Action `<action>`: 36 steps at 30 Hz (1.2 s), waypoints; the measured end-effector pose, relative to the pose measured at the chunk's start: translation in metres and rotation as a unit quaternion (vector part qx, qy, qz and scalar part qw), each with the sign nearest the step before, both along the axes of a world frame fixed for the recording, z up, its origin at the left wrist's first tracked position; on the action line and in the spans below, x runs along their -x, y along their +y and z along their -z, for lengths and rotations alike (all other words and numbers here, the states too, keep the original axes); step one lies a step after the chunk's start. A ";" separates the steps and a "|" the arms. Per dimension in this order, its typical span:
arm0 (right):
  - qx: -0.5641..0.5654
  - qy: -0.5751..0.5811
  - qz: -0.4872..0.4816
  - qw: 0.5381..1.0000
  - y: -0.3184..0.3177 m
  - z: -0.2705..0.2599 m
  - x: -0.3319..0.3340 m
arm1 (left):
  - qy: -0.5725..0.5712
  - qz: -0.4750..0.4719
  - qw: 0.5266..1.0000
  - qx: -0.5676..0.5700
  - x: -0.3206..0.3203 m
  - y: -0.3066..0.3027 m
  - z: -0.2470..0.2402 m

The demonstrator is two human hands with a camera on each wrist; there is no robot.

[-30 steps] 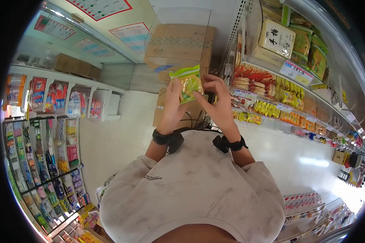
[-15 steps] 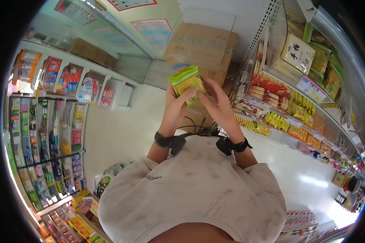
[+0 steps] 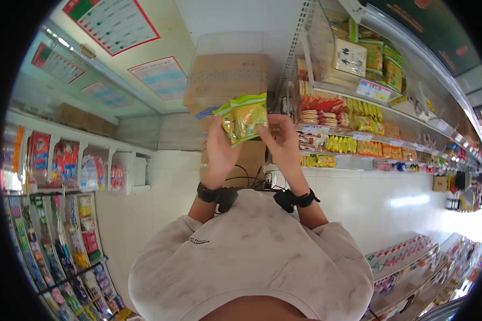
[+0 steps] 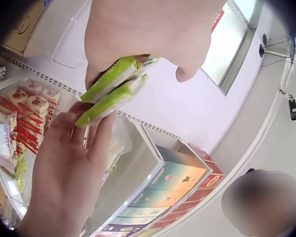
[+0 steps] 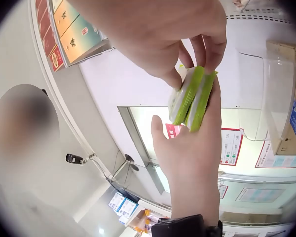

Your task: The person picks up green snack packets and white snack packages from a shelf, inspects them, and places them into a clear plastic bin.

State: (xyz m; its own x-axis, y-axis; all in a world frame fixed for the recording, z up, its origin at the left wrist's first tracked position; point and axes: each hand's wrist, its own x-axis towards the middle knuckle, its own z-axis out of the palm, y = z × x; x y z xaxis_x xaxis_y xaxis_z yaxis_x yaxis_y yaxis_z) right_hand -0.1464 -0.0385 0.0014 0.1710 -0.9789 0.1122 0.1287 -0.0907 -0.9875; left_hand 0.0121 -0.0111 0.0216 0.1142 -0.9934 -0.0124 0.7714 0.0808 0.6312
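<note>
Two green-and-yellow snack packets, the front packet (image 3: pixel 253 119) and the rear packet (image 3: pixel 227 123), are held up before the chest. They overlap like a small fan, the rear one showing at the left. My left hand (image 3: pixel 220 152) holds their left side, its fingers behind them; in the right wrist view its thumb (image 5: pixel 159 127) stands apart from the packets. The right hand (image 3: pixel 285 152) pinches the right side, thumb on the front packet. Seen edge-on in the left wrist view, the packets' green sealed edges (image 4: pixel 101 108) lie side by side.
Cardboard boxes (image 3: pixel 227 75) stand stacked ahead beyond the hands, with dark cables (image 3: pixel 241 174) below. Snack shelves (image 3: pixel 353 134) run along the right. A white rack of bagged goods (image 3: pixel 67 160) is at the left. In the left wrist view a blurred person (image 4: pixel 264 205) shows.
The head view has shifted. The packets, closely stacked half a second ago, are now spread sideways so the rear one shows. The left thumb has left the packet's front.
</note>
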 end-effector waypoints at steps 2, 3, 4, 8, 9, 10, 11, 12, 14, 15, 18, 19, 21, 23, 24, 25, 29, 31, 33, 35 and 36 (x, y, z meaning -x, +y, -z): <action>0.054 0.022 0.033 0.998 0.005 -0.004 -0.006 | -0.036 0.033 0.999 0.016 0.005 -0.003 0.005; 0.082 0.032 0.048 0.995 0.006 -0.008 -0.007 | -0.043 0.055 0.997 0.031 0.007 -0.005 -0.001; 0.096 0.049 0.057 0.993 0.006 -0.013 -0.006 | -0.051 0.077 0.995 0.046 0.008 -0.007 -0.004; 0.112 0.099 0.070 0.986 0.009 -0.030 0.001 | -0.074 0.083 0.991 0.068 0.015 -0.015 -0.005; 0.106 0.106 0.069 0.986 0.009 -0.032 0.003 | -0.051 0.098 0.992 0.063 0.015 -0.016 -0.006; 0.107 0.113 0.068 0.985 0.010 -0.035 0.005 | -0.029 0.114 0.991 0.058 0.015 -0.017 -0.006; 0.109 0.120 0.066 0.985 0.010 -0.039 0.007 | -0.055 0.105 0.992 0.050 0.016 -0.019 -0.006; 0.110 0.128 0.065 0.984 0.010 -0.040 0.009 | -0.080 0.095 0.991 0.041 0.016 -0.020 -0.004; 0.153 0.133 0.077 0.976 0.007 -0.035 0.010 | -0.138 0.046 0.989 0.027 0.016 -0.025 0.006; 0.177 0.141 0.091 0.970 0.004 -0.035 0.016 | -0.168 0.009 0.985 0.024 0.012 -0.026 0.019; 0.215 0.100 0.177 0.955 -0.009 -0.054 0.040 | -0.056 -0.006 0.998 -0.032 -0.002 -0.040 0.012; 0.248 0.122 0.220 0.935 -0.017 -0.057 0.055 | -0.069 -0.004 0.997 -0.020 -0.006 -0.047 0.008; 0.314 0.170 0.319 0.878 -0.035 -0.065 0.088 | -0.099 -0.026 0.995 -0.005 -0.021 -0.049 0.004; 0.357 0.198 0.411 0.815 -0.060 -0.075 0.119 | -0.131 -0.063 0.989 -0.007 -0.036 -0.051 0.010; 0.376 0.215 0.431 0.792 -0.065 -0.091 0.128 | -0.133 -0.079 0.988 -0.009 -0.040 -0.052 0.012; 0.381 0.209 0.464 0.772 -0.077 -0.098 0.136 | -0.132 -0.096 0.986 -0.006 -0.042 -0.054 0.013; 0.402 0.315 0.479 0.714 -0.112 -0.116 0.153 | -0.116 -0.094 0.989 0.000 -0.047 -0.054 0.009; 0.393 0.372 0.491 0.683 -0.131 -0.113 0.158 | -0.101 -0.089 0.991 -0.008 -0.046 -0.050 0.008; 0.367 0.421 0.496 0.665 -0.150 -0.105 0.164 | -0.072 -0.088 0.993 -0.026 -0.045 -0.047 0.011; 0.339 0.446 0.481 0.675 -0.161 -0.103 0.173 | -0.048 -0.077 0.994 -0.053 -0.046 -0.045 0.016; 0.323 0.458 0.474 0.679 -0.165 -0.103 0.176 | -0.039 -0.065 0.995 -0.071 -0.047 -0.044 0.019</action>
